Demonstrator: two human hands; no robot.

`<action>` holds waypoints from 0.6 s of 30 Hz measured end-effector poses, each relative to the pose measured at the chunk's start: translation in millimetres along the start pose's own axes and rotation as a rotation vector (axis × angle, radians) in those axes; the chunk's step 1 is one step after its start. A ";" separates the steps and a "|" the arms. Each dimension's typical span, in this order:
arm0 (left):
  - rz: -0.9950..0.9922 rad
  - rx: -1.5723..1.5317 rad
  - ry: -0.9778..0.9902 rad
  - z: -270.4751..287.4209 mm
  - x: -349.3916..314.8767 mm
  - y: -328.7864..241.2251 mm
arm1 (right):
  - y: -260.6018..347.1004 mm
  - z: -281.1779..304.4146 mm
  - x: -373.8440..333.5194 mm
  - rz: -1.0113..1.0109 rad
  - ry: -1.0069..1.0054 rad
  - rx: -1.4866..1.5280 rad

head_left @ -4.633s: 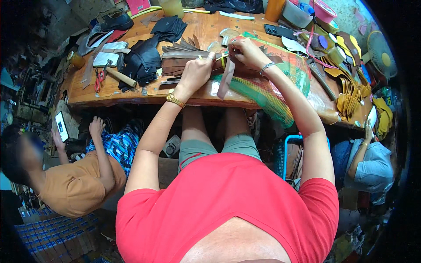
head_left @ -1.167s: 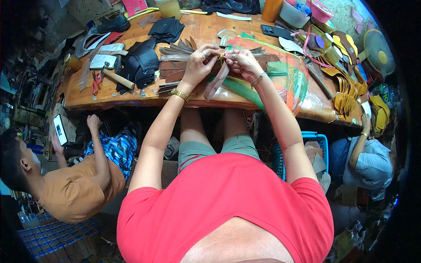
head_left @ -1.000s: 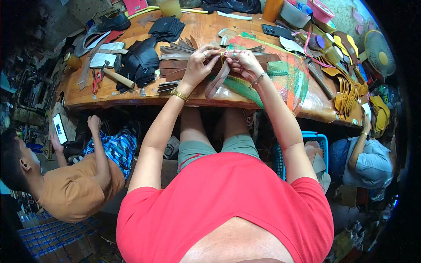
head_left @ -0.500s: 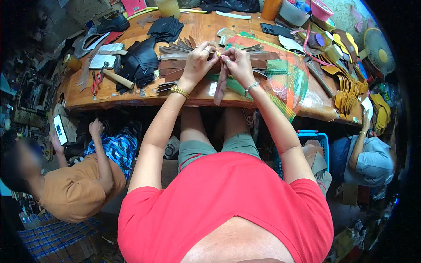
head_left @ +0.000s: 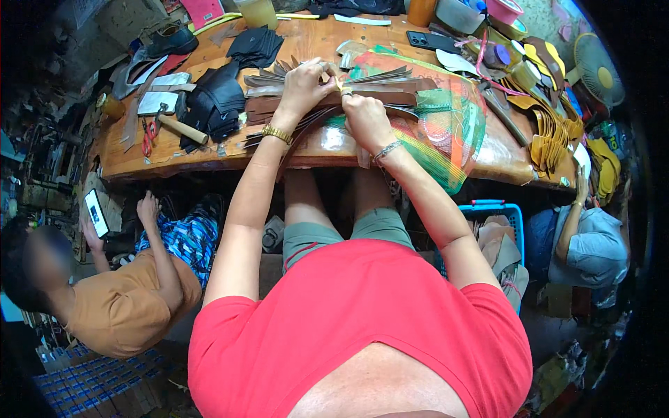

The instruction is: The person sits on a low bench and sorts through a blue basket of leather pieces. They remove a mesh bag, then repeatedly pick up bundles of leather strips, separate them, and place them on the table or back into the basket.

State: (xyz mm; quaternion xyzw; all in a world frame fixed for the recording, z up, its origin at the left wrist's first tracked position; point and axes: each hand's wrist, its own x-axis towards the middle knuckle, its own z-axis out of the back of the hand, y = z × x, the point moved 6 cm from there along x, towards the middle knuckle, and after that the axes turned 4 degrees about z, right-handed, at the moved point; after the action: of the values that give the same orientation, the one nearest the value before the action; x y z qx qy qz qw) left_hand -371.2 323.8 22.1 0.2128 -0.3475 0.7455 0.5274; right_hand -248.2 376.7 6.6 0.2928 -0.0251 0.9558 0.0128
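Now, 2 hands at work over the bench (head_left: 313, 42), and it's tight stuff! The left hand (head_left: 304, 87) has its grip pinched together, fingertips clamped on a yellow band (head_left: 341, 86). The right hand (head_left: 368, 120) comes in just beside it, its grip curled into a fist and clamped on that same band. And look at the bundle of brown strips (head_left: 394, 89): it lies across the bench under both hands, ends fanning out left and right, the yellow band at its middle. Whether the band goes all the way around, I can't tell.

Over to the right, green and orange mesh (head_left: 456, 129) spreads beside the strips, drooping over the near edge. On the left, black pieces (head_left: 217, 97) sit piled up, a hammer (head_left: 182, 129) lying just beside them with red-handled scissors (head_left: 148, 136) near its head. Far side, a black phone (head_left: 433, 42) lies flat; mustard pieces (head_left: 550, 148) crowd the right end. Below that end, a blue basket (head_left: 518, 226)!
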 end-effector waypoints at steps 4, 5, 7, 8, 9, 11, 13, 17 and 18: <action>0.011 0.003 -0.013 -7.5 -0.1 7.2 | -2.8 -15.3 -4.6 -0.011 -0.062 0.038; 0.006 0.015 -0.025 -9.1 -0.2 8.4 | -3.2 -18.2 -6.3 -0.006 -0.085 0.050; -0.027 0.060 -0.037 -9.7 1.8 5.7 | -6.7 -26.8 -14.5 -0.013 -0.052 0.088; -0.057 0.093 -0.037 -7.7 2.9 5.3 | -9.7 -32.4 -21.6 -0.024 0.003 0.114; -0.084 0.132 -0.036 -4.2 2.6 5.2 | -11.0 -36.6 -28.4 -0.033 0.058 0.146; -0.002 -0.081 0.085 -6.3 1.2 12.3 | -9.2 -19.2 -49.8 -0.051 -0.109 0.317; -0.009 -0.294 0.206 -7.4 -0.7 3.0 | -18.0 -8.0 -74.2 -0.129 -0.230 0.520; -0.173 -0.031 0.220 1.1 -15.0 -20.8 | -39.8 33.0 -109.7 -0.332 -0.265 0.699; -0.147 -0.003 0.243 -0.4 -15.9 -14.8 | -43.6 42.6 -118.1 -0.401 -0.223 0.701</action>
State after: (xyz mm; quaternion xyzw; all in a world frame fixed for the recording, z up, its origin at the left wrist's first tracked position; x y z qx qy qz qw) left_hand -351.8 317.0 15.3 0.1450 -0.2656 0.7246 0.6192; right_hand -124.8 416.7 -22.6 0.3803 0.3581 0.8474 0.0955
